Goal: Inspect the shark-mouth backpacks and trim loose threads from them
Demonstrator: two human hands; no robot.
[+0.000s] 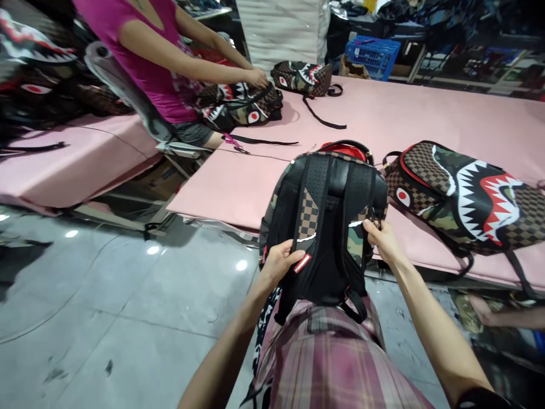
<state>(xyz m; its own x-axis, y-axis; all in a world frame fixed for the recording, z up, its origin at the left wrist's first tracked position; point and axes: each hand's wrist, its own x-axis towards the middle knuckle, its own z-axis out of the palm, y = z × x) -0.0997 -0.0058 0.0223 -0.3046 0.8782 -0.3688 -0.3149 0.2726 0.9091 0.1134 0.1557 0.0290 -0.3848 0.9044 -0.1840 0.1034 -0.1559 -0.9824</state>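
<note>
A backpack with black padded back, checkered brown and camouflage panels stands upright on my lap, its back side facing me and its red-lined top open. My left hand grips its left shoulder strap near a small red tag. At the pack's right edge, my right hand pinches the right strap. Both hands are closed on the straps.
A shark-mouth backpack lies on the pink table to the right. A person in a pink top sits at the far left, with hands on another backpack. A further backpack and a blue crate lie beyond. Grey floor at left.
</note>
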